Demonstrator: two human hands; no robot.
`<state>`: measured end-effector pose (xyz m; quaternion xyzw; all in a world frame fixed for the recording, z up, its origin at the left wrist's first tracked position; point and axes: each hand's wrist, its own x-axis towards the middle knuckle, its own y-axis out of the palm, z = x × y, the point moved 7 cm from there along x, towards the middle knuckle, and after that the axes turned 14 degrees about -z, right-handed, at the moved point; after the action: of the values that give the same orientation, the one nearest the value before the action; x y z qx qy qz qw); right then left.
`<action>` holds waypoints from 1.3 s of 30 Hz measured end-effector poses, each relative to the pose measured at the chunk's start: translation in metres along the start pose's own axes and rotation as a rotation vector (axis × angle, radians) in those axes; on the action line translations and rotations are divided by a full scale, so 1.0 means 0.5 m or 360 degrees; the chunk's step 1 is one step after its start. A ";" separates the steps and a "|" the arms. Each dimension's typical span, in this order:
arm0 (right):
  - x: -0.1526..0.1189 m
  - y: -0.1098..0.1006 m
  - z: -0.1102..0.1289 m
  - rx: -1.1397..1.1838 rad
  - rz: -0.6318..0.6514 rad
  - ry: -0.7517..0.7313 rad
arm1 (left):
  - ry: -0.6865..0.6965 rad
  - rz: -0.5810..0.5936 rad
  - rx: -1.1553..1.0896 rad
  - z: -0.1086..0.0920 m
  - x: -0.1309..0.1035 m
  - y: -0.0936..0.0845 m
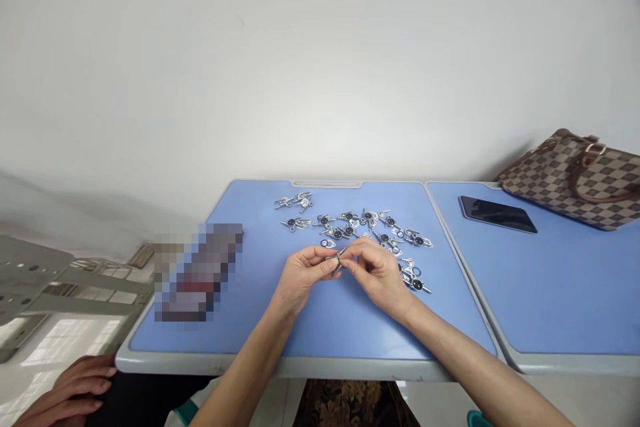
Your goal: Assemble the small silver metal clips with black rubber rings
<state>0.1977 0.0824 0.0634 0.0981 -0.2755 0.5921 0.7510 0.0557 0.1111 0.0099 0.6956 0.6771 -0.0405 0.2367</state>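
Both the left hand (301, 273) and right hand (379, 273) pinched a metal piece (339, 257); I judged slackening could drop it.

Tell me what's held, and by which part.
A small silvery metal piece. The left hand pinches its left side, the right hand's fingertips its right. Exactly which feature each grips is too small to tell.

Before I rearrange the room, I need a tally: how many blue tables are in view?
2: the left table, under the metal parts; the right table, under the phone and handbag.
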 end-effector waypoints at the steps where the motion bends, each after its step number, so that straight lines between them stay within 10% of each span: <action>1: -0.001 -0.001 0.000 0.0000 -0.0024 0.0007 | 0.0012 0.0000 0.0004 0.000 0.000 -0.001; 13: -0.011 -0.005 -0.033 0.0089 -0.0095 0.0402 | 0.0348 -0.0054 0.0157 -0.022 -0.013 0.012; 28: -0.001 -0.010 -0.044 0.0225 0.0079 0.0596 | -0.0170 -0.0014 -0.0009 0.016 0.008 -0.001; 34: 0.004 -0.026 -0.031 0.0733 0.0375 0.0830 | -0.0032 -0.0021 0.0019 0.002 0.000 0.001; 39: 0.011 -0.067 -0.016 0.0419 0.0390 0.0702 | 0.0113 -0.0039 0.0084 -0.013 -0.011 0.005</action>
<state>0.2326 0.0815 0.0659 0.0295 -0.0359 0.7162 0.6963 0.0560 0.1088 0.0186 0.6944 0.6921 -0.0367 0.1936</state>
